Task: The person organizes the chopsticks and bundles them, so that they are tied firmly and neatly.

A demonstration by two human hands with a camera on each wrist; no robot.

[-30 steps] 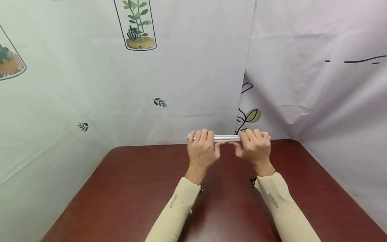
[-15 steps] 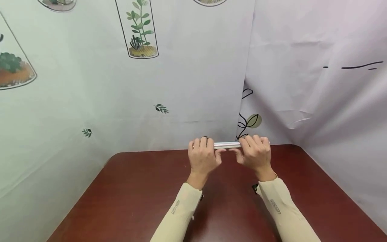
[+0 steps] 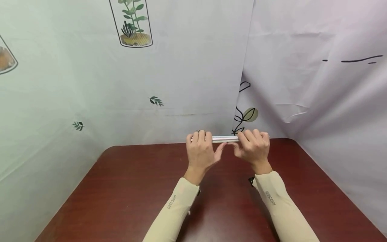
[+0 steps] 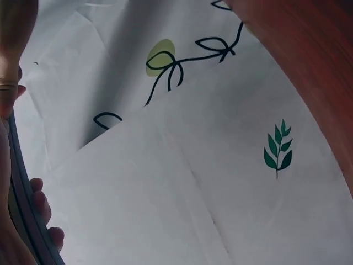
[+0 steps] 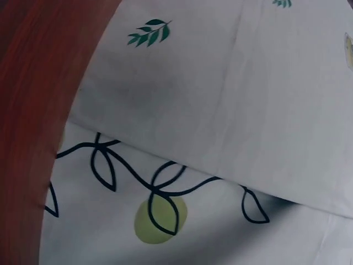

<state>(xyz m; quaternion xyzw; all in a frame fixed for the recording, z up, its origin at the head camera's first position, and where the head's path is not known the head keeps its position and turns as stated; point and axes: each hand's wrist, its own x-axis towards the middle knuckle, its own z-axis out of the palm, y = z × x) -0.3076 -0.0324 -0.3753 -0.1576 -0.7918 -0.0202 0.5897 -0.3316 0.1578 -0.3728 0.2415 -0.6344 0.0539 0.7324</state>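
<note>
In the head view, a thin, flat, whitish thing with layered edges [image 3: 225,139] is held level, edge-on to me, above the table's far edge. Its kind cannot be told from this side. My left hand [image 3: 199,152] grips its left end, fingers curled over the top and thumb below. The right hand [image 3: 253,148] holds the other end in the same manner. Both thumb tips point inward and almost meet under the middle. In the left wrist view, the layered thing [image 4: 25,193] shows dark at the left border, with fingertips [image 4: 41,207] behind it. The right wrist view shows neither hand.
A reddish-brown table [image 3: 136,174] with rounded far corners lies below the hands. Pale curtains [image 3: 193,77] printed with leaves and potted plants hang behind it and along both sides. Light sleeves [image 3: 175,208] cover the forearms.
The head view dipped, then rose back. Both hands keep their grip on the flat layered thing. The left thumb has stretched out, and its tip is closer to the right thumb.
</note>
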